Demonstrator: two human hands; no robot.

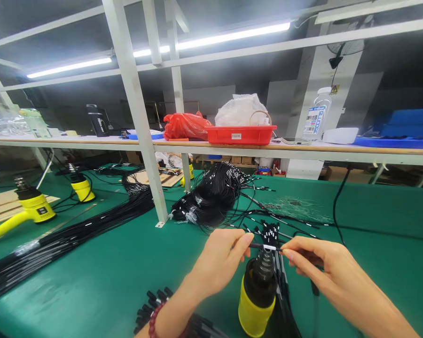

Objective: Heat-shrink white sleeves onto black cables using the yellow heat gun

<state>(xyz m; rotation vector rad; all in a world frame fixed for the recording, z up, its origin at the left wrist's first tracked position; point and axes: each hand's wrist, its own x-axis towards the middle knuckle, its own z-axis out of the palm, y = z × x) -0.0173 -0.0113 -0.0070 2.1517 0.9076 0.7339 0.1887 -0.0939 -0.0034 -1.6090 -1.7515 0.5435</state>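
Stretched between my two hands is a thin black cable [256, 245] with a white sleeve [270, 247] on it, right above the nozzle of a yellow-and-black heat gun [256, 300] that stands nozzle up. My left hand [220, 256] pinches the cable on the left of the sleeve. On the other side, my right hand [315, 258] pinches it between thumb and fingertips. Behind the nozzle lies a bundle of black cables [270, 231] with white marks near their ends. Another bundle of black cable ends [158, 300] lies under my left forearm, partly hidden by it.
A big heap of black cables [215, 197] lies by the white shelf post [141, 112]. More heat guns [38, 206] stand at the left beside a long cable bundle [74, 239]. Overhead, the shelf holds a red tray [241, 136] and a bottle [317, 115].
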